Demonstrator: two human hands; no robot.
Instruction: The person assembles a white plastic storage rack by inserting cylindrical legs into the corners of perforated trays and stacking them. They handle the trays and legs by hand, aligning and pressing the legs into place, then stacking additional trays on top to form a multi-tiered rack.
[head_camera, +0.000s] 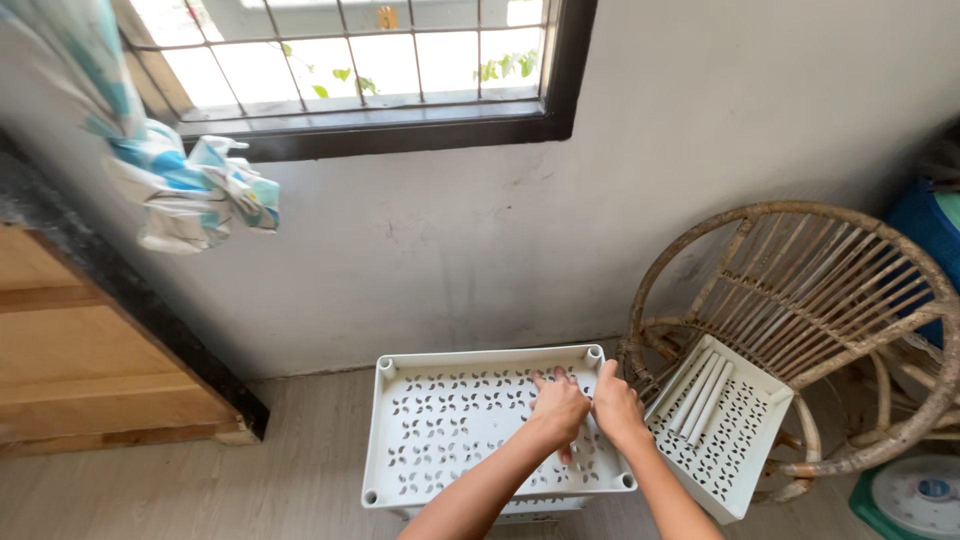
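My left hand (558, 408) and right hand (616, 405) rest, fingers spread and gripping nothing, on the white perforated tray (455, 425) topping a stack on the floor; pressing near its right edge could tip it toward the cane chair (800, 300).

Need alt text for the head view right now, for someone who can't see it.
Both hands, left hand and right hand, rest on a white perforated plastic tray on the floor. A second tray holding white tubes leans in a cane chair alongside.
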